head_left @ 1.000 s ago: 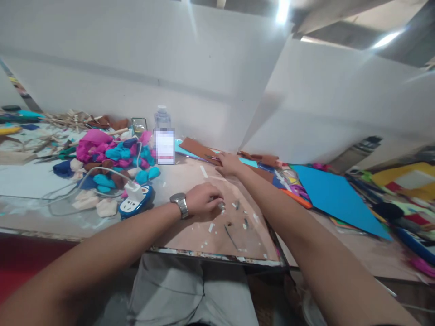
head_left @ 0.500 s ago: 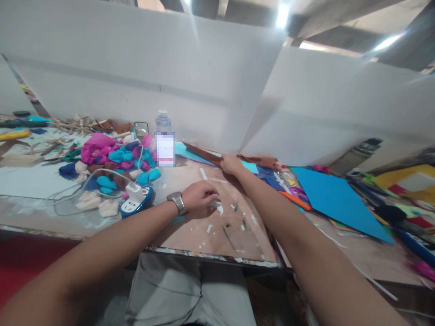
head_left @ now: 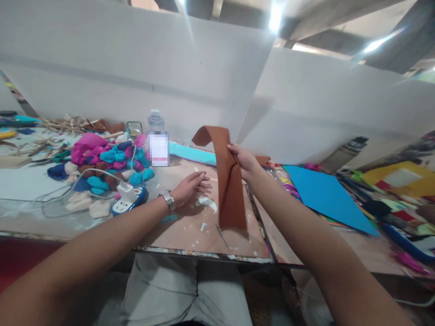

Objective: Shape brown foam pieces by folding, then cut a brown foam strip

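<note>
My right hand point(head_left: 245, 162) pinches a wide brown strip point(head_left: 231, 194) near its middle. The strip looks like soft felt or paper. Its top end bends over to the left, and its lower end hangs close to the brown board point(head_left: 190, 235). To the left of the strip, my left hand point(head_left: 188, 188) hovers low over the board with its fingers loosely apart and nothing in them. Near its fingertips are white scraps point(head_left: 206, 203) on the board. Behind the strip, a light-blue sheet point(head_left: 193, 152) lies along the wall.
Left of my left hand are a blue-and-white power strip point(head_left: 129, 201), crumpled coloured pieces point(head_left: 98, 156) and a clear bottle point(head_left: 156, 121). A phone-like lit screen point(head_left: 159, 149) stands before the bottle. On the right lies a blue sheet point(head_left: 328, 197) among other craft materials.
My right hand has lifted the brown strip from the back of the table and brought it nearer, upright. My left hand has shifted slightly and its fingers have loosened. The view has turned slightly right.
</note>
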{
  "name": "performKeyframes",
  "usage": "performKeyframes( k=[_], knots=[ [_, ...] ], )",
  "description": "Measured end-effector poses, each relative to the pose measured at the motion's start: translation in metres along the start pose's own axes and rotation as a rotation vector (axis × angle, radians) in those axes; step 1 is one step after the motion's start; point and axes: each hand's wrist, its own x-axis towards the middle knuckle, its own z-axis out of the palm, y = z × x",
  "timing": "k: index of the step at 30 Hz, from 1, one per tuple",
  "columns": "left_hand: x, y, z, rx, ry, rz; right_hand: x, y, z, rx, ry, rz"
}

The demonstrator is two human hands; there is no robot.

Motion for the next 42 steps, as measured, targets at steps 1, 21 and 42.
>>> performKeyframes(
  k=[1,21,42],
  knots=[
    [-0.001,0.002,0.001,-0.073,-0.044,-0.039,-0.008,0.001,0.003,0.099,0.025,0.015],
    [0.0,0.005,0.0,0.062,0.188,-0.104,-0.081,0.085,-0.008,0.254,0.052,0.269],
    [0.0,-0.001,-0.002,0.155,0.143,-0.064,-0.09,0.08,0.004,0.385,0.035,0.344]
  ],
)
